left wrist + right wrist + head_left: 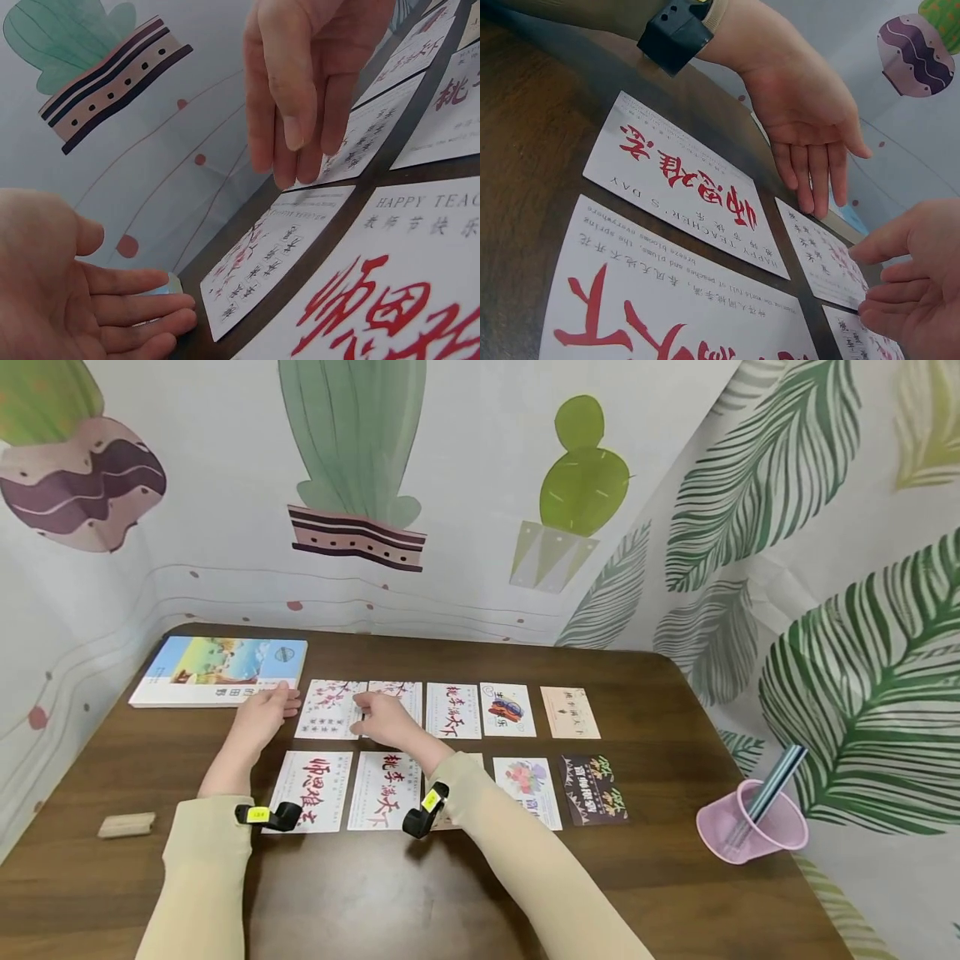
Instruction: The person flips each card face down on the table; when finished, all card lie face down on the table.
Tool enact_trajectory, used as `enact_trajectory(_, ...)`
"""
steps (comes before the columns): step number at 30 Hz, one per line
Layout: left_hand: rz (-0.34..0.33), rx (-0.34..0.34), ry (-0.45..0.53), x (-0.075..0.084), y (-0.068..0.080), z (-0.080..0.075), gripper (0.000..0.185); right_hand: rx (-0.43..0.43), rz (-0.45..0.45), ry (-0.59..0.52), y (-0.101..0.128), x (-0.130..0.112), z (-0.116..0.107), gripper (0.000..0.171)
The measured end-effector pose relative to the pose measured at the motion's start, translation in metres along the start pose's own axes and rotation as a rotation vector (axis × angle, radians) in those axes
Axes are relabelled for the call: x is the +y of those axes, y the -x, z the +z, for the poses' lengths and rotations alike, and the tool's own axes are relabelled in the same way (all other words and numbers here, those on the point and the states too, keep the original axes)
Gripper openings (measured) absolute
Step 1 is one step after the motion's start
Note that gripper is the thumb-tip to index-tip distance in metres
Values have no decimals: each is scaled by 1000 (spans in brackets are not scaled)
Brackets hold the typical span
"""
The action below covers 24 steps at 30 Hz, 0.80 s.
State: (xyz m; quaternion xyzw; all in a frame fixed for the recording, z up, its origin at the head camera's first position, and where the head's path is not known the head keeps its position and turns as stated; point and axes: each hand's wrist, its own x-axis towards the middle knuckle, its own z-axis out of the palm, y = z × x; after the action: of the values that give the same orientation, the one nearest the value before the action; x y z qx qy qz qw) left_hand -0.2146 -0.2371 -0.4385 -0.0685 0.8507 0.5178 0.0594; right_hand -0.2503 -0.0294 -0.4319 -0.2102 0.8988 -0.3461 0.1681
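A white card with pink blossoms [327, 714] lies flat at the left end of the back row. Just left of it is my left hand [258, 718], fingers straight, palm turned towards the card, with a small gap in the left wrist view. My right hand [392, 721] hovers at the card's right side, over a similar blossom card [408, 696] that it partly covers. Its fingers look relaxed, with nothing between them in the left wrist view. Nearer to me lies a card with red characters [694, 180], beside another red-lettered card [675, 300].
Several more cards continue rightward in two rows, including a dark card [594, 789]. A book [217, 668] lies at the back left. A small pale block [127, 825] is at the left. At the right, a pink cup [750, 835] leans with pens [776, 785] in it.
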Motion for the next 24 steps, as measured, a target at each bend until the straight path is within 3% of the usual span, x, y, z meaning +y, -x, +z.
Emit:
enact_trajectory(5,-23,-3,-7,0,0,2,72,-7,-1,16,0,2,2,53)
enact_trajectory(14,-93,-83,56,4,2,-2,75,-59,-19,140,0,-2,3,54)
enact_trajectory(20,-120,-124,124,2,2,-8,75,-61,-31,225,1,-6,3,53)
enact_trajectory(24,-110,-156,219,-2,1,-9,72,-51,-29,262,1,-7,5,52)
